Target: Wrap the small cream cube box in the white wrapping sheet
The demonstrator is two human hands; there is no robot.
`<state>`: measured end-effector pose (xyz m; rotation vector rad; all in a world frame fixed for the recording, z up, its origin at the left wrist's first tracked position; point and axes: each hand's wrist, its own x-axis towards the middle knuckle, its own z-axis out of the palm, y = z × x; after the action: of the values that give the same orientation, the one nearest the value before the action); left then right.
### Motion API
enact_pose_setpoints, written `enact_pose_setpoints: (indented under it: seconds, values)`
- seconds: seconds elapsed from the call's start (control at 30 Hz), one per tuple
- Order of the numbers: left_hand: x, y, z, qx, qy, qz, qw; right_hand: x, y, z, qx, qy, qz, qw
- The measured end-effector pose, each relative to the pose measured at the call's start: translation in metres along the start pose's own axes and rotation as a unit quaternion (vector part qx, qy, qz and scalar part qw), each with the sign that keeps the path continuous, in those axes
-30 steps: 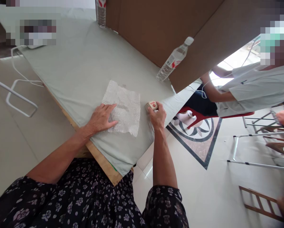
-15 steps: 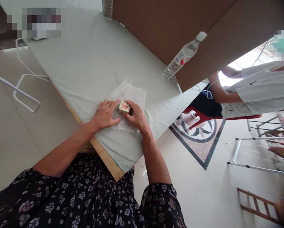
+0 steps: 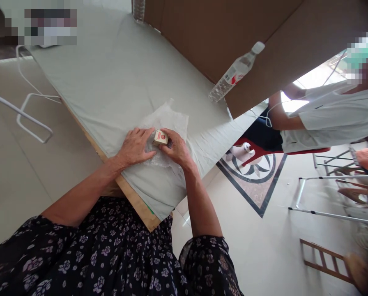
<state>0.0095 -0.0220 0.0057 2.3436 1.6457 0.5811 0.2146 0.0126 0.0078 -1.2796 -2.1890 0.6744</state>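
Note:
A small tan box with a red label [image 3: 160, 137] sits on a sheet of bubble wrap [image 3: 171, 121] on the pale green table cover [image 3: 110, 78]. My right hand [image 3: 176, 149] pinches the box from the right, fingers closed on it. To the box's left, my left hand [image 3: 134, 146] lies flat on the wrap, fingers stretched and fingertips touching the box. The far edge of the wrap lifts up slightly behind the box.
A plastic water bottle [image 3: 235, 72] lies against a large cardboard sheet [image 3: 215, 37] at the back. Another bottle's base [image 3: 138, 10] stands at the top. The table's wooden edge [image 3: 134, 201] is near my body. A seated person in a pale shirt [image 3: 328, 119] is to the right.
My right hand carried the small box from the table's right edge onto the bubble wrap, beside my left hand. In the last half second, both hands have barely shifted.

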Motion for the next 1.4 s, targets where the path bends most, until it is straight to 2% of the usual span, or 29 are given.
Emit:
enact_pose_setpoints:
  seconds: [0.53, 0.7, 0.8, 0.9, 1.03, 1.2, 1.3, 1.4]
  values:
    - [0.003, -0.009, 0.001, -0.062, 0.026, -0.014, 0.998, -0.004, -0.004, -0.003, -0.001, -0.001, -0.002, 1.0]
    - [0.003, -0.012, 0.001, -0.105, 0.033, -0.018, 0.994, -0.042, -0.025, -0.022, -0.037, 0.06, -0.037, 0.997]
    - [0.004, -0.014, -0.001, -0.131, 0.03, -0.02, 0.991, -0.071, -0.041, -0.025, -0.106, 0.004, -0.054, 0.993]
    - [0.005, -0.015, -0.005, -0.161, 0.026, -0.027, 0.986, -0.085, -0.049, -0.013, -0.17, -0.032, -0.051, 0.984]
    - [-0.001, -0.016, -0.02, -0.18, -0.004, -0.013, 0.984, -0.077, -0.047, 0.004, -0.199, 0.013, -0.046, 0.979]
    - [-0.012, -0.012, -0.041, -0.123, -0.044, 0.07, 0.989, -0.059, -0.044, 0.0, -0.147, 0.093, -0.01, 0.985]
    - [-0.007, -0.005, -0.04, -0.098, -0.03, 0.078, 0.992, -0.047, -0.043, -0.007, -0.107, 0.127, 0.014, 0.986]
    - [0.007, 0.002, -0.031, -0.129, 0.004, 0.055, 0.99, -0.033, -0.04, -0.014, -0.073, 0.147, 0.024, 0.986]
